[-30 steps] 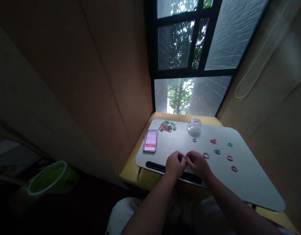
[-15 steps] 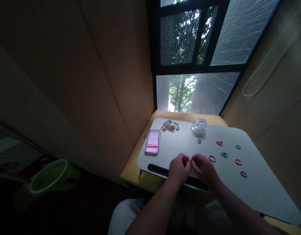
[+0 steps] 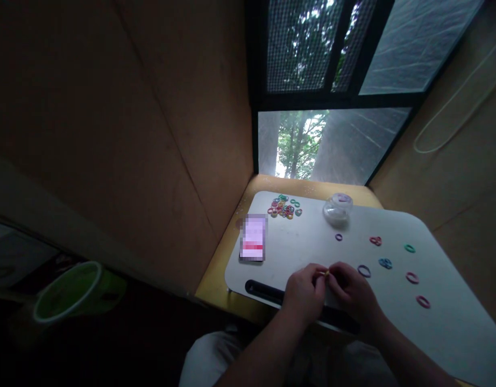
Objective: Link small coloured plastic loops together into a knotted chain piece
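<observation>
My left hand and my right hand meet over the near edge of the white table. Fingertips of both pinch a small yellowish band between them; its full shape is hidden. Right of my hands lie a purple ring, a blue cluster of rings, a red cluster, a green ring and two pink rings. A smaller purple ring lies beyond my hands. Farther back left is a pile of colourful rings.
A clear round jar stands at the table's back. The phone with a lit, blurred screen lies at the left edge. A black slot runs along the near edge. Down left is a green bin; a window rises behind.
The view has shifted, so the table's contents appear larger and lower. Both hands remain together, and the yellowish band shows more clearly between the fingertips.
</observation>
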A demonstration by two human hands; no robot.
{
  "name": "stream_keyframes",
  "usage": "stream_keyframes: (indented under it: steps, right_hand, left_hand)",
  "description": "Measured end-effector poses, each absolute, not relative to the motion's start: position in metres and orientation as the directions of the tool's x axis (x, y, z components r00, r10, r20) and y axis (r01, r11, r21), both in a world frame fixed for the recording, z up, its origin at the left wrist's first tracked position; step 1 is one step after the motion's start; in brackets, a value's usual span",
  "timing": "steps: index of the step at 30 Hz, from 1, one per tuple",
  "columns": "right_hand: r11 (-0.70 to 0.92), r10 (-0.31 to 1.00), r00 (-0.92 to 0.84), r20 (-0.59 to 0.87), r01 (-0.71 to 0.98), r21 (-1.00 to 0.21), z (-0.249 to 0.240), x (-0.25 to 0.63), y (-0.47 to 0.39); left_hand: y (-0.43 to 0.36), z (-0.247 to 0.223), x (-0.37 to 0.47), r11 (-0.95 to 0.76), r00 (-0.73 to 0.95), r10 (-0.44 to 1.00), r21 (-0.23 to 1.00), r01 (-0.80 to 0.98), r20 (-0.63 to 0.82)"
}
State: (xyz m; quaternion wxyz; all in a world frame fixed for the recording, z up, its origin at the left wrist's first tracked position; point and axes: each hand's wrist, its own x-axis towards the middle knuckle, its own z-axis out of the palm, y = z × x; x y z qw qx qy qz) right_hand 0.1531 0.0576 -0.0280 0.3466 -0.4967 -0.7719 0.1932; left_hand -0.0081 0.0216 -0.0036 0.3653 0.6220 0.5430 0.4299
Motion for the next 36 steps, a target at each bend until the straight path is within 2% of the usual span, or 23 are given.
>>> stream_keyframes:
  steps: [13,36]
  right_hand:
    - [0.421,0.906,-0.262,0.333,0.641,-0.641,-0.023,0.1525,0.0547]
    - [0.388,0.92,-0.225,0.32,0.626,-0.676,-0.0253,0.1524,0.0553]
  left_hand:
    - [0.0237,-0.0001,-0.0123,-0.141,0.096,0.989,0.93,0.34,0.115]
    - [0.0262,-0.0003,-0.0119,-0.133,0.096,0.99,0.918,0.375,0.104]
